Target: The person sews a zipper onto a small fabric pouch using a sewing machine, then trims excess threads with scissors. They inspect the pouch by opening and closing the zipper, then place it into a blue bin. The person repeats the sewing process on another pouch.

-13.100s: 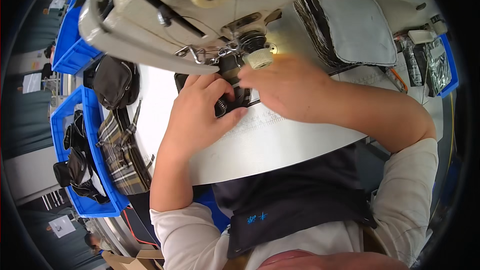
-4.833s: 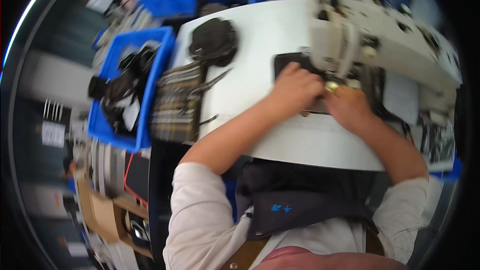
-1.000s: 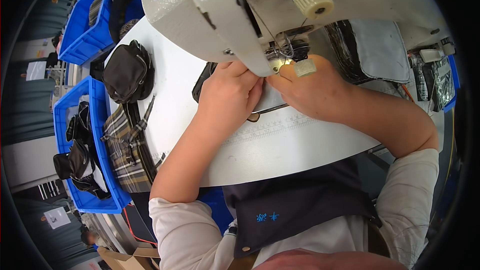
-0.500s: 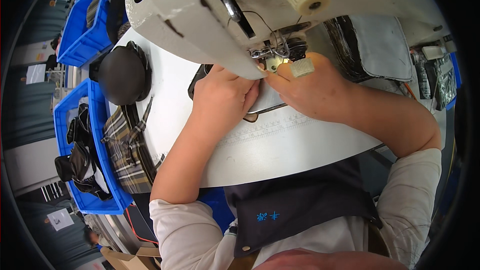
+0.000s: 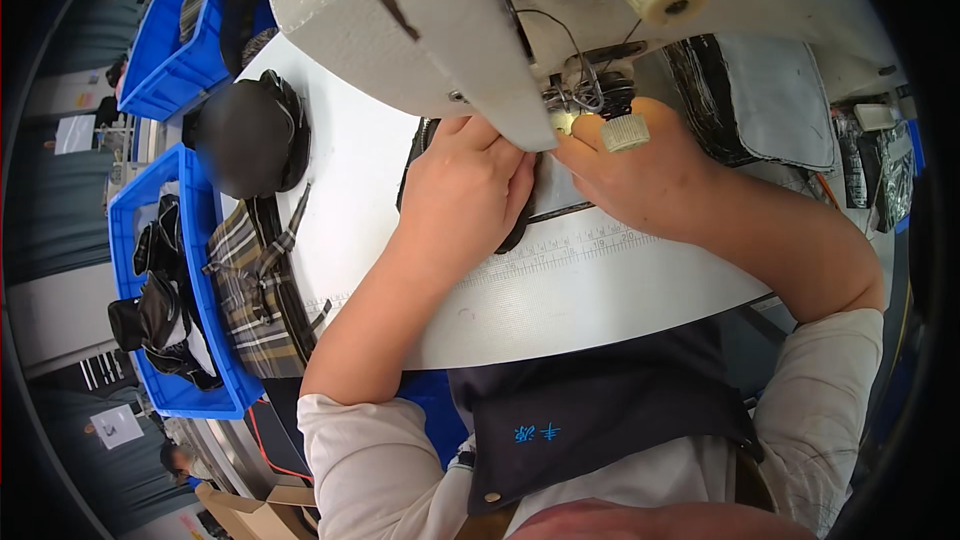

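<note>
Workpiece (image 5: 516, 234), dark fabric, lies on the white surface (image 5: 610, 290) beneath the sewing machine (image 5: 430, 50). I record the left hand (image 5: 465, 185) curled over it, the right hand (image 5: 640, 175) bent on its far side. Fingertips are largely hidden; I cannot tell whether either grip is pinching. Plaid fabric (image 5: 250, 300) lies leftward, just beside a blue bin (image 5: 205, 402).
</note>
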Demonstrator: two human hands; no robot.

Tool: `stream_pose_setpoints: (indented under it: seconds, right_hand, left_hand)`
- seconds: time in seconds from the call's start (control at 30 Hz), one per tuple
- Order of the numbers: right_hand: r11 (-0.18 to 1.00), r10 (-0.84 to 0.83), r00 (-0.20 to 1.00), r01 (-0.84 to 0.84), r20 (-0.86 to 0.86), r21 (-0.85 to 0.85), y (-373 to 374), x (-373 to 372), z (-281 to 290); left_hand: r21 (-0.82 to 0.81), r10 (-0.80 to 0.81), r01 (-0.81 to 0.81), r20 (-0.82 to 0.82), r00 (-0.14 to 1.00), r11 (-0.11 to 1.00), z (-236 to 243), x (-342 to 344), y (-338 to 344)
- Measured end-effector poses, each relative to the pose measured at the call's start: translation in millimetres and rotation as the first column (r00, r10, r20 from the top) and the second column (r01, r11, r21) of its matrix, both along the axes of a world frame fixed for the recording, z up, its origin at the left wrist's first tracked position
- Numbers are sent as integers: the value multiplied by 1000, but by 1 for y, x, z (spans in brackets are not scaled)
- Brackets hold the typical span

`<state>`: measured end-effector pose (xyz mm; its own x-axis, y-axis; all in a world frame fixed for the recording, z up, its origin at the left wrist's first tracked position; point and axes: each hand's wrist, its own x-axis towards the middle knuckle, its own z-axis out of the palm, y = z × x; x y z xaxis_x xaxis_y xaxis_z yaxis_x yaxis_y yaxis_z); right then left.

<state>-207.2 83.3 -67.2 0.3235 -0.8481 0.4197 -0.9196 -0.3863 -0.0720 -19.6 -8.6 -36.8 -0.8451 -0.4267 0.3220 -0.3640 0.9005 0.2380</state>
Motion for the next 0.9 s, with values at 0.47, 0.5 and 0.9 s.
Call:
stream_pose_setpoints:
  seconds: [0.47, 0.5, 0.9]
  right_hand:
    - [998, 53, 999, -53, -2, -29, 2, -1, 3]
    - [998, 52, 999, -52, 2, -20, 1, 0, 3]
    - [997, 59, 998, -61, -37, -44, 4, 0, 6]
  left_hand:
    - [175, 145, -148, 28, 989, 973, 0, 4, -1]
    - [161, 167, -171, 37, 985, 972, -1, 4, -1]
    - [521, 218, -212, 51, 975, 827, 3, 4, -9]
